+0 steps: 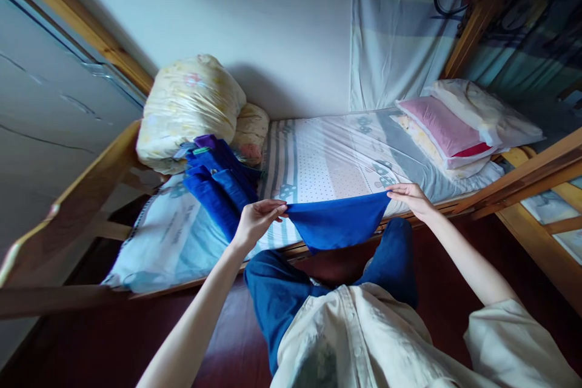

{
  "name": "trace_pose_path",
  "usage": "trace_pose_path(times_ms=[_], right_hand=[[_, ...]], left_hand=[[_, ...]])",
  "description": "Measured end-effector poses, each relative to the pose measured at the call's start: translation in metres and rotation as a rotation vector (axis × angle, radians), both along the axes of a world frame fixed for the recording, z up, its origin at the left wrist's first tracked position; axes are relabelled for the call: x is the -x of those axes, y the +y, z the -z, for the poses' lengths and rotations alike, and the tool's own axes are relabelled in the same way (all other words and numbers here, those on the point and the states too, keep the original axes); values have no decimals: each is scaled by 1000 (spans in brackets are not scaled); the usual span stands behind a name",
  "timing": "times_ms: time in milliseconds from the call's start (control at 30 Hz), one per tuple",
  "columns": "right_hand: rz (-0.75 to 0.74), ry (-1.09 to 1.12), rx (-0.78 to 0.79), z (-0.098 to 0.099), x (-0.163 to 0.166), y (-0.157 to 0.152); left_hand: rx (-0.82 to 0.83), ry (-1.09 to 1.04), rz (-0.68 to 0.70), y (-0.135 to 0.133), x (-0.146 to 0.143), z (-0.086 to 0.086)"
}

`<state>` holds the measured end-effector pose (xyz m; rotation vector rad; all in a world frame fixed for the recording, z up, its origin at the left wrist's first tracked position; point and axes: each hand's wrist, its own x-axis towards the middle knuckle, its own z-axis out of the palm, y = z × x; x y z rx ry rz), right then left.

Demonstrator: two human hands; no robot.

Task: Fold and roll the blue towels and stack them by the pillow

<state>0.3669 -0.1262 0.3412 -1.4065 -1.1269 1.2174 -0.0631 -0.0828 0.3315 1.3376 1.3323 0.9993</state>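
A blue cloth [343, 221] is stretched out in front of my knees, its top edge taut and its lower part hanging down. My left hand [264, 217] pinches its left corner between thumb and fingers. At the opposite corner, my right hand [410, 199] pinches the cloth the same way. Just beyond my left hand, a pile of folded or rolled blue cloths [222, 179] lies on the bed, with a purple piece [205, 142] at its far end.
The bed [336, 157] has a patterned sheet and wooden rails [73, 206]. A bulky yellow quilt [191, 106] and a smaller bundle [250, 130] sit at the left. Stacked pillows [443, 124] lie at the right, near a wooden post [486, 12]. A curtain [400, 48] hangs behind.
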Motion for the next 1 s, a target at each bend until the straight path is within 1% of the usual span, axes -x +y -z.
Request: trace_pose_path(times_ms=[100,167,233,333,433,533,600,667,733,800,867,933,1000], right_hand=[[-45,-15,41,8,3,22],[-54,-40,51,15,7,43],[-38,-60,46,21,12,69],[37,-74,-6,24,22,110],[117,-62,-155,20,31,144],[142,-31,-306,22,34,161],[139,-30,-355,31,34,162],[131,-50,-367,48,32,156],[119,-92,-356,71,31,146],[106,-143,-322,99,30,133],[86,-186,-267,132,31,118],[67,-208,-183,166,34,100],[56,-223,-54,199,37,81]], left_hand=[[39,-36,8,19,-2,15],[64,-65,-6,38,-7,24],[79,-87,-42,61,-14,29],[56,-84,-119,98,-24,25],[-53,-45,-172,131,-29,14],[-195,-18,-187,147,-29,10],[-247,-2,-198,148,-26,18],[-258,22,-213,142,-21,34],[-261,72,-223,130,-16,58],[-248,169,-216,114,-11,87],[-214,303,-193,95,-10,121],[-129,403,-157,74,-11,156],[-24,458,-121,51,-15,189]])
